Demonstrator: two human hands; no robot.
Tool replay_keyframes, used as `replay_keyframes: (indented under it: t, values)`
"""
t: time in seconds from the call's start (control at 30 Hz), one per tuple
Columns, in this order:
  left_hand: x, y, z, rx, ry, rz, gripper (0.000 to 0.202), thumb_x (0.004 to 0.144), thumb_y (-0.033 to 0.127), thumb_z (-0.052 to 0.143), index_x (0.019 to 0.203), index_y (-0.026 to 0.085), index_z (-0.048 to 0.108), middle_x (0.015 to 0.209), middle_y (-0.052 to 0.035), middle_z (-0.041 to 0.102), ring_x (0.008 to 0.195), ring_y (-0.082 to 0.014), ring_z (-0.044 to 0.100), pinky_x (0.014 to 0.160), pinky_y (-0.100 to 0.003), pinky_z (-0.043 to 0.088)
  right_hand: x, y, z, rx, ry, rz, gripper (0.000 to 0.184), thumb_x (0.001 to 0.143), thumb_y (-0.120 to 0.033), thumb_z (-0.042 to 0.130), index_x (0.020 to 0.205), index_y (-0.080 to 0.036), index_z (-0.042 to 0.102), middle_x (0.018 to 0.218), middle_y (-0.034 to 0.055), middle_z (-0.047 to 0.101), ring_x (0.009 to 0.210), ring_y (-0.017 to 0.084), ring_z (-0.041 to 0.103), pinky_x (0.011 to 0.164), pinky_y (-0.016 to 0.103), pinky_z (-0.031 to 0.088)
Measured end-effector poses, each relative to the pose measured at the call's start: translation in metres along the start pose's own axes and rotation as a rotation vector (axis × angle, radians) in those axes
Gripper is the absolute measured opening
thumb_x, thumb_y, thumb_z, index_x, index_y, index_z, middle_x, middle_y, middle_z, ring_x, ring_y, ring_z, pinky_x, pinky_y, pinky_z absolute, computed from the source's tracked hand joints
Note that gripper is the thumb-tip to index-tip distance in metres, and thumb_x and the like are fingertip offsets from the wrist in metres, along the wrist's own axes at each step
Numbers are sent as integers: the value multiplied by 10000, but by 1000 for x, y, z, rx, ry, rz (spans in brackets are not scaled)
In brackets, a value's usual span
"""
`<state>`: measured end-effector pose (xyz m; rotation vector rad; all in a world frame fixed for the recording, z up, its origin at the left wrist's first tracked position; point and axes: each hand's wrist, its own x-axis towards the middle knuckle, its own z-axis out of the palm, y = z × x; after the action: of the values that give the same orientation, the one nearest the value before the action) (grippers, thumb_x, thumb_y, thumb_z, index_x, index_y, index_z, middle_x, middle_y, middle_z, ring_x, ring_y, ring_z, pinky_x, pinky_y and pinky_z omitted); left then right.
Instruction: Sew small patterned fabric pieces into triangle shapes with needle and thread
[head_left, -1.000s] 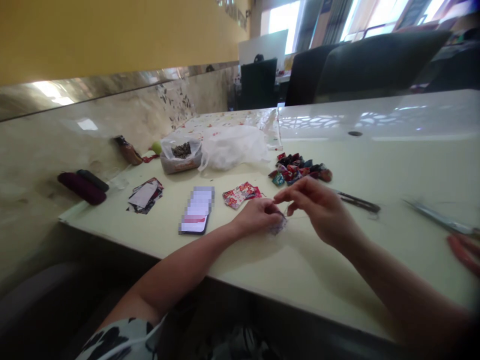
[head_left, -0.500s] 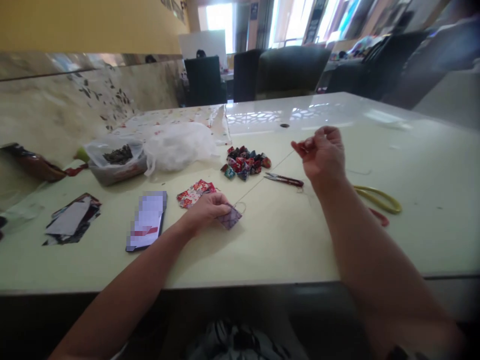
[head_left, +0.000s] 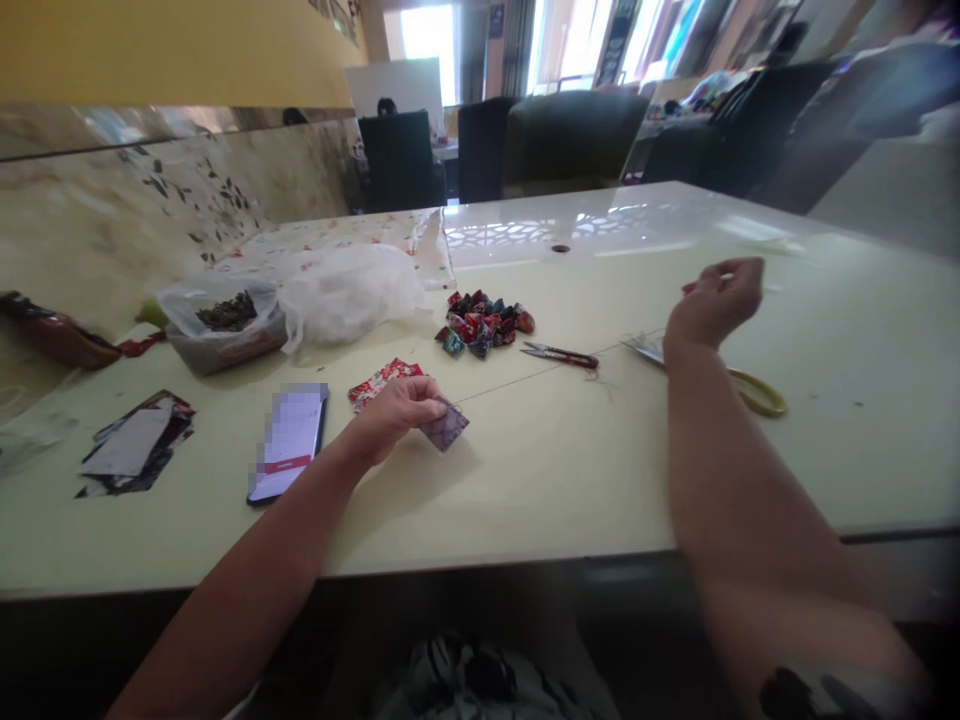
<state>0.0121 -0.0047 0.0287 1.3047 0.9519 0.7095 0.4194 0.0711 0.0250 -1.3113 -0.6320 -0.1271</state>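
My left hand (head_left: 394, 415) pinches a small folded piece of purple patterned cloth (head_left: 447, 430) just above the table. From the cloth's upper edge a thin thread (head_left: 517, 380) stretches up to the right toward my right hand (head_left: 716, 305). That hand is raised with its fingers closed on the thread; whether a needle is in them cannot be made out. Under my left fingers lie red floral cloth pieces (head_left: 386, 378). Thread snips (head_left: 562, 356) rest between the hands. Scissors with a yellow handle (head_left: 769, 393) lie partly hidden behind my right forearm.
Small stuffed cloth pieces (head_left: 484, 325) are heaped beyond my left hand. A phone (head_left: 289, 440) and cloth scraps (head_left: 135, 440) lie to the left. Farther back are a bag-lined tub of dried dark material (head_left: 225, 350) and a white plastic bag (head_left: 356, 290). Dark chairs (head_left: 577, 140) stand behind the table (head_left: 570, 500).
My right hand has moved farther right, drawing the thread out longer. The thread loop at the cloth has pulled in. My left hand still grips the cloth.
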Motion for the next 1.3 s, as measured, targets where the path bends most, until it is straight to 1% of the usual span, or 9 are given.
replay_keyframes:
  t: [0.1,0.17,0.27,0.37,0.5,0.6,0.8,1.07,1.3]
  values:
    - [0,2,0,-10,3,15,182,624,209,745,647,147,575,595,-18,653,525,-98,549,548,-237,450,-18,-24,8,111,-182,167,243,903,-41,409,800,-261,393,555,-61,524,442,100,422,500,276,286]
    - [0,2,1,-12,-3,19,185,624,209,750,647,147,577,586,-11,640,523,-98,548,545,-236,449,-44,-46,15,193,-564,283,183,925,-93,388,838,-253,404,505,-90,446,384,86,328,434,244,221]
    - [0,0,2,-19,-1,20,190,626,213,754,641,148,576,574,-8,628,525,-102,559,547,-235,444,-95,-77,21,219,-998,379,104,836,-235,653,811,-188,564,492,-87,368,405,66,324,403,223,259]
    - [0,0,1,-23,25,21,185,631,226,753,652,143,589,579,-10,630,532,-105,568,568,-239,451,-138,-96,20,259,-1714,603,328,850,-420,710,1020,-144,660,525,-103,287,442,52,262,411,197,247]
    - [-1,2,0,-9,95,39,171,610,217,755,656,140,610,593,-2,631,536,-98,556,570,-234,450,-160,-99,17,213,-2071,716,340,875,-464,684,964,-136,674,496,-109,257,441,46,199,403,173,235]
    - [-1,3,1,-15,115,45,179,597,212,766,643,140,608,575,10,616,523,-92,541,556,-227,440,-159,-99,16,280,-2107,745,302,845,-416,715,761,-163,573,500,-105,258,448,41,190,401,163,243]
    - [0,0,0,-27,66,25,196,611,235,780,649,136,615,572,-7,646,523,-102,565,565,-233,447,-154,-108,16,386,-1764,776,390,822,-272,663,640,-203,325,533,-99,221,454,36,184,404,160,211]
    - [2,-1,1,-48,87,22,200,604,234,792,639,141,620,571,2,638,528,-101,561,574,-241,449,-160,-111,18,299,-1458,594,273,842,-272,633,671,-199,433,506,-85,280,446,53,238,388,176,267]
    - [3,-4,2,-116,246,51,236,610,302,833,724,140,704,682,-8,685,615,-119,612,646,-257,487,-181,-109,13,82,-1716,378,229,845,-420,673,844,-192,668,607,-37,429,477,63,314,364,194,253]
